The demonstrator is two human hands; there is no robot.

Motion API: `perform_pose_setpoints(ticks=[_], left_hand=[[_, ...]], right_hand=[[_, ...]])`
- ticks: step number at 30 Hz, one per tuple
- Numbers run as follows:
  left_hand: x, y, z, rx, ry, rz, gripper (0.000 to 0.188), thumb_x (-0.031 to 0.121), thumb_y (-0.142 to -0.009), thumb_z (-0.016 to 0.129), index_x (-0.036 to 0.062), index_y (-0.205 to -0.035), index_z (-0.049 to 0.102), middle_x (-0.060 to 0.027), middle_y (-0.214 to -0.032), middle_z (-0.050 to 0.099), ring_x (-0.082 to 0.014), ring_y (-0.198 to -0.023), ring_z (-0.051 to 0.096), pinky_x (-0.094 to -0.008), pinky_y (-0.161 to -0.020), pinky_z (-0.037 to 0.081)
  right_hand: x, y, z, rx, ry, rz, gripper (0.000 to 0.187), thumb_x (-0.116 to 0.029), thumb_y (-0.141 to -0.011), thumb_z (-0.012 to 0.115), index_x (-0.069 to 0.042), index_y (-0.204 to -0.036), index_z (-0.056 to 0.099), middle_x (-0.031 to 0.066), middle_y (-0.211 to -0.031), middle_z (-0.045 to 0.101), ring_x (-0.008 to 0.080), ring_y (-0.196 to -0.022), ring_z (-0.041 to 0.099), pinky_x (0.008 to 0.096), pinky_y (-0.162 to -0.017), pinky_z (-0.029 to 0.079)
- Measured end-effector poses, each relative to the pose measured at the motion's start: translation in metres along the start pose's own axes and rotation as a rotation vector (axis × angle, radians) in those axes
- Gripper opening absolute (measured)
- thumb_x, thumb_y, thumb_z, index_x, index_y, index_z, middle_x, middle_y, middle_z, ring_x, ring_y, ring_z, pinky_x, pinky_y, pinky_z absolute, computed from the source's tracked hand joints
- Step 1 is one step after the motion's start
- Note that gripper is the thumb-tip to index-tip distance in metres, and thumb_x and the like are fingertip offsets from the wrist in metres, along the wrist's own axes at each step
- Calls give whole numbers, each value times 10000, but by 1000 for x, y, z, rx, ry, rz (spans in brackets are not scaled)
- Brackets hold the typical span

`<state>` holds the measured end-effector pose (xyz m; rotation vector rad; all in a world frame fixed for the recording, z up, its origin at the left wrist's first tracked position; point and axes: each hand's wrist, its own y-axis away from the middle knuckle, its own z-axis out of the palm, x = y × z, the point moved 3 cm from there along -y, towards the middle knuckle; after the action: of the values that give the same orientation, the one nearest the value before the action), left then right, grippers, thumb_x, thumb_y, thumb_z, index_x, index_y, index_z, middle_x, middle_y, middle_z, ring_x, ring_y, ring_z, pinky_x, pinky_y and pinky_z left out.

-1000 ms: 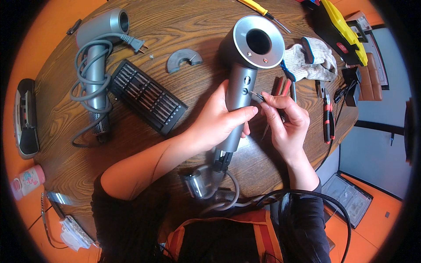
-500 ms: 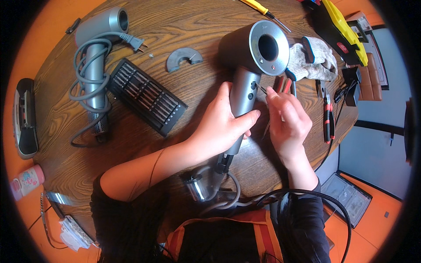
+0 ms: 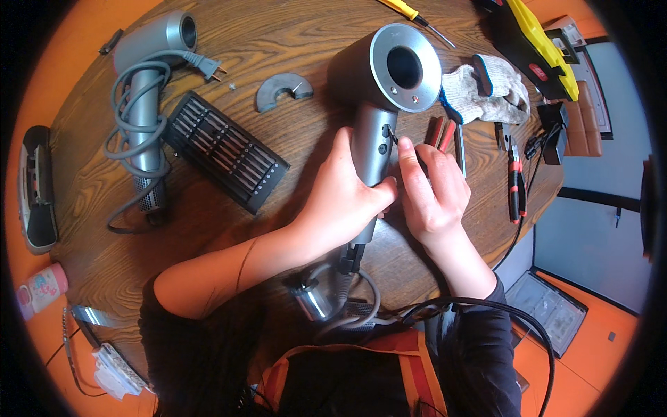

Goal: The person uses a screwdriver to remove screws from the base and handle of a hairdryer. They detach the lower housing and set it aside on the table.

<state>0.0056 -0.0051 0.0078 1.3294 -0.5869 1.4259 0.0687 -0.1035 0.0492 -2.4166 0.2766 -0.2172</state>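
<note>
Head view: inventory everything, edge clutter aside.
Round-faced hair dryer: 1, grey, centre
Cord-wrapped hair dryer: 1, grey, left
Rectangular bit case: 1, black, left
Arched piece: 1, grey, beside case
Long screwdriver: 1, yellow handle, top
Knit gloves: unclear, white, upper right
Angular toolbox: 1, yellow-black, upper right
Pliers: 1, red-black, right
Straight handles: unclear, red, beside gloves
Shiny cylinder: 1, silver, lower centre
Wooden table: 1, brown, underneath
Left hand: 1, bare, on centre dryer
Right hand: 1, bare, holding slim dark tool

Grey hair dryer (image 3: 367,132), brown wood-grained tabletop (image 3: 271,42), orange floor (image 3: 594,351)
</note>
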Motion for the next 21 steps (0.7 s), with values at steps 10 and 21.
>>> perform_pose_setpoints(ticks=[10,21], left_hand=[[0,1,3,-5,179,33,410,-21,-713,578,11,-1033,323,-91,-756,506,-143,-554,557,-257,-471,471],[-5,0,-2,-73,250,1,443,-16,-766,565,60,-1125,317,-73,-817,504,-148,-544,564,-251,-478,478]], right_hand=[[-1,-5,-2,-15,-319,304,212,106,-691,616,25,-886,597,114,-729,570,213,-624,579,258,-556,466],[7,-9,-9,16,-385,297,144,111,-713,620,42,-829,569,118,-706,587,165,-606,566,221,-542,437]])
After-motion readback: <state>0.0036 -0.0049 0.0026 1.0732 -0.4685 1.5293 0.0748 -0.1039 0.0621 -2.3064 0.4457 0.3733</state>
